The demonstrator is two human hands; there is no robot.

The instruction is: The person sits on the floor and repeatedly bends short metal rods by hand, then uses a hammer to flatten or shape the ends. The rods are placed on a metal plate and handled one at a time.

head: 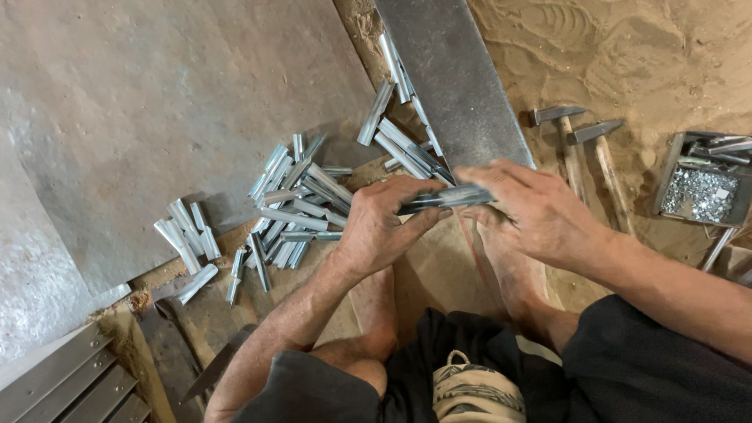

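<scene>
A sandy floor (627,55) carries a large grey metal sheet (157,102) and a long metal bar (458,78). Short shiny metal strips (294,211) lie heaped across them. Two hammers (583,149) and a tray of small fasteners (701,188) rest on the sand.

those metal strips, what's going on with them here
A person sitting on the sandy floor holds one folded metal strip between both hands: the left hand grips its near end, the right hand covers the far end. A pile of similar strips lies by the left hand, partly on a large metal sheet. Two hammers and a box of small metal bits sit to the right.
</scene>
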